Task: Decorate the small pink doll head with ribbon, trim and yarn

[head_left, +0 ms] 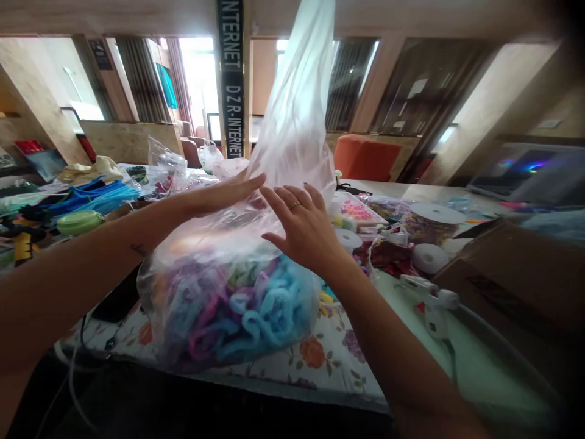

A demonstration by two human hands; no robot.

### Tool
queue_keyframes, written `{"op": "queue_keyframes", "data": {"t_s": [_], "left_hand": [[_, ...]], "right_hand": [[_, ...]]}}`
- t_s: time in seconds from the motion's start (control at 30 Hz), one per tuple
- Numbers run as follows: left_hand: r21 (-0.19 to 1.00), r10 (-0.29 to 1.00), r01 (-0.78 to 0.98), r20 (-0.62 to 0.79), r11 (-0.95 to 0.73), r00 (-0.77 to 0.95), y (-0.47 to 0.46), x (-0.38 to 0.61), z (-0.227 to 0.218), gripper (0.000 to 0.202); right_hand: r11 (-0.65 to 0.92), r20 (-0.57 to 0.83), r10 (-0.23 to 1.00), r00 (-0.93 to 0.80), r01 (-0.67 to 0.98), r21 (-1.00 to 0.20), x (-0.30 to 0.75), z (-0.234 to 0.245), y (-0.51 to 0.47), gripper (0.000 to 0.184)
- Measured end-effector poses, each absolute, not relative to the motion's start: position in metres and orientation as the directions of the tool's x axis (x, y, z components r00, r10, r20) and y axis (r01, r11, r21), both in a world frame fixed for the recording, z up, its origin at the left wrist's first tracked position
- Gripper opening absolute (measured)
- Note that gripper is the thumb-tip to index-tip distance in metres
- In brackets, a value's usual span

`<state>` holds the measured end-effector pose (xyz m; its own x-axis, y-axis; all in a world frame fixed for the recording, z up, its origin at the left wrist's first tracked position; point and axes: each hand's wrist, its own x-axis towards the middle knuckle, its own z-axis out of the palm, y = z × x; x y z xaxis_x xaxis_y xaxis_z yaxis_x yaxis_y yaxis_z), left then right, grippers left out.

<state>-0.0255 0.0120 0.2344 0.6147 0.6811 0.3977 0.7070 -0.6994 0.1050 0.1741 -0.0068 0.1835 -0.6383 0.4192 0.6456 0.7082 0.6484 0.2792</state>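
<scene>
A large clear plastic bag (292, 128) stands in front of me on the table, its long upper part drawn up out of view at the top. In its lower part lie fuzzy pipe cleaners (260, 314) in blue, purple, pink and pale green. My left hand (237, 190) is stretched out flat against the left side of the bag's neck, its fingertips partly lost in the plastic. On the right side, my right hand (304, 222) rests on the bag with its fingers spread and a ring on one finger. Neither hand is closed around the plastic.
Left of the bag are a bundle of blue strips (98, 198) and a green round case (81, 222). To the right lie white spools (429, 258), a glue gun (429, 305) and a cardboard box (507, 292). A flowered tablecloth (315, 356) covers the near edge; an orange chair (365, 158) stands behind.
</scene>
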Motion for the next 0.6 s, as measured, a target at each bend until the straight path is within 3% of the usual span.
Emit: {"op": "queue_keyframes", "data": {"t_s": [0.07,0.1,0.17,0.23,0.3,0.4,0.47,0.53,0.57,0.6], "left_hand": [[0.172,0.750,0.746,0.337,-0.643,0.569,0.009,-0.045,0.218,0.061],[0.136,0.762,0.758,0.257,-0.638,0.595,0.005,-0.053,0.208,0.058],[0.049,0.736,0.741,0.174,-0.670,0.654,-0.008,-0.063,0.188,0.030],[-0.088,0.671,0.690,0.172,-0.718,0.721,-0.028,-0.065,0.169,0.031],[-0.131,0.613,0.654,0.253,-0.745,0.749,-0.048,-0.063,0.154,0.029],[-0.074,0.584,0.624,0.281,-0.778,0.761,-0.059,-0.057,0.143,0.025],[-0.046,0.603,0.646,0.312,-0.762,0.734,-0.049,-0.053,0.141,0.041],[-0.048,0.616,0.669,0.347,-0.742,0.707,-0.033,-0.050,0.141,0.070],[-0.048,0.616,0.671,0.355,-0.739,0.703,-0.025,-0.048,0.141,0.077],[-0.051,0.610,0.666,0.353,-0.745,0.710,-0.020,-0.045,0.141,0.070]], "right_hand": [[0.571,0.536,0.570,-0.623,0.769,0.286,0.177,0.175,0.005,0.067],[0.534,0.467,0.652,-0.597,0.799,0.276,0.181,0.171,0.009,0.061],[0.474,0.310,0.796,-0.520,0.854,0.217,0.191,0.161,0.012,0.047],[0.453,0.157,0.871,-0.466,0.884,0.113,0.204,0.151,0.009,0.037],[0.482,0.049,0.875,-0.481,0.876,-0.002,0.215,0.140,0.004,0.029],[0.545,0.009,0.834,-0.551,0.822,-0.167,0.222,0.128,-0.005,0.019],[0.563,0.039,0.817,-0.576,0.779,-0.277,0.220,0.126,-0.011,0.020],[0.583,0.078,0.793,-0.604,0.716,-0.383,0.219,0.127,-0.016,0.021],[0.593,0.092,0.779,-0.620,0.682,-0.427,0.219,0.128,-0.019,0.020],[0.601,0.097,0.765,-0.636,0.652,-0.463,0.221,0.131,-0.023,0.020]]}}
